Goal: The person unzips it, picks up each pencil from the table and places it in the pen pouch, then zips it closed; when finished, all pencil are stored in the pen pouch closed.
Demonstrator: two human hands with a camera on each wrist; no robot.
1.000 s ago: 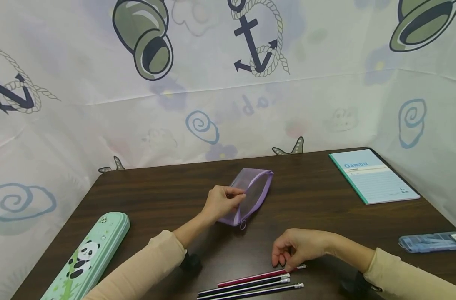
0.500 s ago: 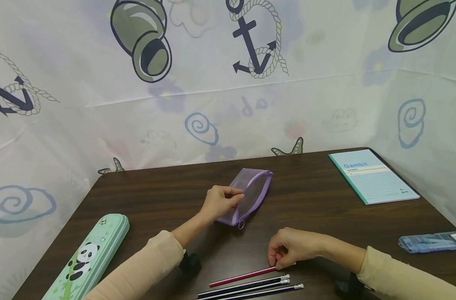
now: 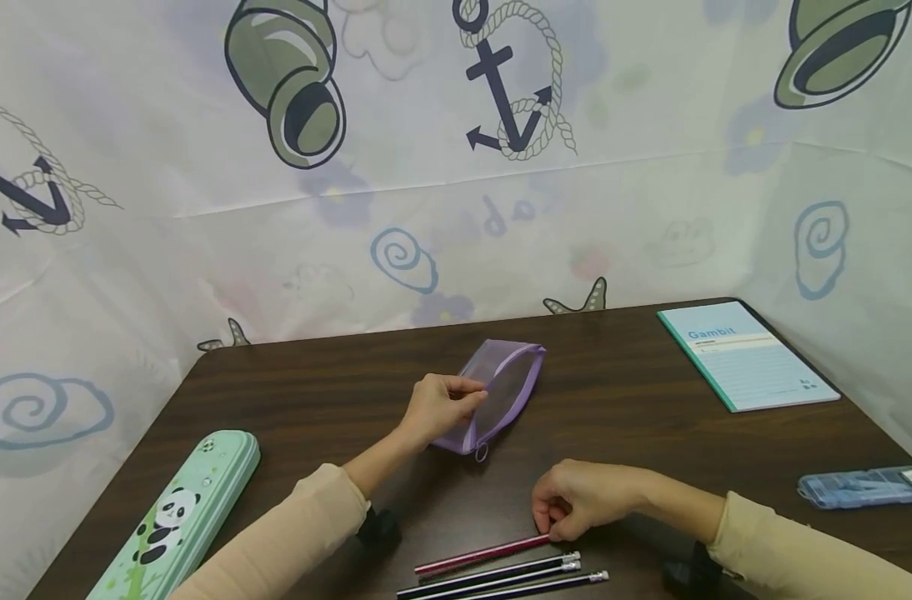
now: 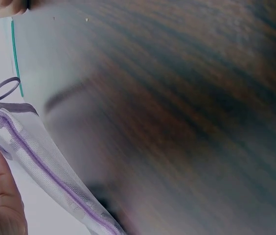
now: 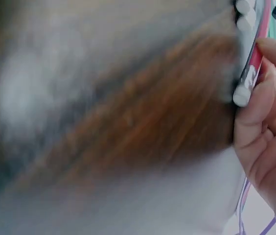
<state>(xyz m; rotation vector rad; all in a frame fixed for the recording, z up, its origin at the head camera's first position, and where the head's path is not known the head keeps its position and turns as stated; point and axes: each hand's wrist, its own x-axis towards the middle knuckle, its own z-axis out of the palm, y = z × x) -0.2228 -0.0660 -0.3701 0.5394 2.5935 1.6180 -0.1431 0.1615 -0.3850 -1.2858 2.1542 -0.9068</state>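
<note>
My left hand pinches the side of a purple mesh zip pouch, whose mouth gapes toward the right. In the left wrist view, thumb and fingers meet at the edge of the pouch, near its zip-pull ring. Between thumb and fingertips, my right hand grips a red pencil near its eraser end. The right wrist view shows that white eraser jutting past the fingers. Several black pencils with silver-banded ends lie just in front of the red one.
A mint pencil case with a panda stands at the left. At the back right lies a Gambit notebook. A translucent blue box sits at the right edge. Printed cloth hangs behind the dark table.
My right hand has shifted left with the red pencil, which slid left and drew apart from the black ones. My left hand and the pouch stay nearly still.
</note>
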